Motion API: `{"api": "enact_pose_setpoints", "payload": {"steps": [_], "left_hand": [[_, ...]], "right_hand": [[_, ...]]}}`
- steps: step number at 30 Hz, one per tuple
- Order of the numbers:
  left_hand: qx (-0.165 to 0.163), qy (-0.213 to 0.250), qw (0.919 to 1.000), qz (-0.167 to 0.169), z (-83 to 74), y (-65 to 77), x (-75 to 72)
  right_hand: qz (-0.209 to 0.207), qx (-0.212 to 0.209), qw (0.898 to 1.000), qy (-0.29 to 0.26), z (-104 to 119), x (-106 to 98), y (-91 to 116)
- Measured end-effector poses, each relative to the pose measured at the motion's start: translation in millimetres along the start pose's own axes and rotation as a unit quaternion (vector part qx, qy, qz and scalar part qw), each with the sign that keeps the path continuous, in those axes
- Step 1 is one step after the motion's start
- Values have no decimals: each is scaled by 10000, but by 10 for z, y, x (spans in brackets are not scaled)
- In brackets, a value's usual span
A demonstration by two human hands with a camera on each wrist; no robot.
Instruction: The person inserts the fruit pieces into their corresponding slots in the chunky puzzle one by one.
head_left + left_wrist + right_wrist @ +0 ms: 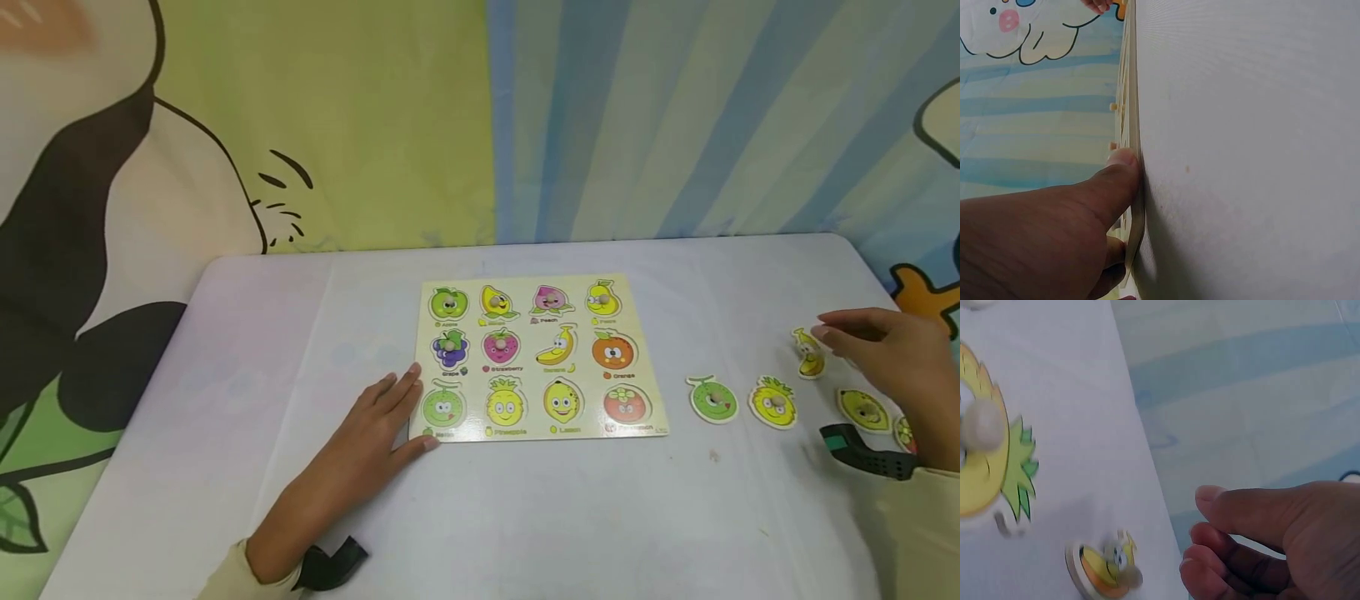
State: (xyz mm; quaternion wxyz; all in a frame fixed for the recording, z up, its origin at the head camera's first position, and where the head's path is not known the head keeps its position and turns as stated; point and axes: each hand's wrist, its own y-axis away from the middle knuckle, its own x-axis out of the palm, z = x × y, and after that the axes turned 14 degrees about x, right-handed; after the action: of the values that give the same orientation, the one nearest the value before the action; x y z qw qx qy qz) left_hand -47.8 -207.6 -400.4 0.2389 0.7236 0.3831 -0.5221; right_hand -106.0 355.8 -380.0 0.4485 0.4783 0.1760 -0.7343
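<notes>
A wooden fruit puzzle board (525, 439) lies on the table, with knobbed pieces such as the apple (448, 305) and strawberry (501, 346) in its upper rows. My left hand (367, 437) rests at the board's near left corner, its fingers extended along the left edge and its thumb (1124, 164) against the near edge. On the right, my right hand (888, 346) hovers by the loose banana piece (809, 353). In the right wrist view its thumb and fingers are loosely bent, a gap apart from the banana piece (1107, 572), with nothing visible between them.
Loose melon (712, 400), pineapple (773, 403) and lemon (864, 411) pieces lie right of the board. Another piece (904, 434) is partly hidden by my right wrist. A printed cloth backdrop (495, 125) hangs behind the table's far edge.
</notes>
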Motion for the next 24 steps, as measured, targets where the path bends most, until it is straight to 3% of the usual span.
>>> {"api": "enact_pose_setpoints", "payload": {"steps": [12, 18, 24], "left_hand": [[-31, 51, 10000, -8, -13, 0, -8], [-25, 57, 10000, 12, -14, -5, -7], [-63, 52, 10000, 51, -8, -9, -11]], "right_hand": [[443, 742, 9963, 5, -349, 46, -202], [736, 848, 9937, -69, -548, 148, -340], [924, 969, 9909, -111, -563, 191, -357]]}}
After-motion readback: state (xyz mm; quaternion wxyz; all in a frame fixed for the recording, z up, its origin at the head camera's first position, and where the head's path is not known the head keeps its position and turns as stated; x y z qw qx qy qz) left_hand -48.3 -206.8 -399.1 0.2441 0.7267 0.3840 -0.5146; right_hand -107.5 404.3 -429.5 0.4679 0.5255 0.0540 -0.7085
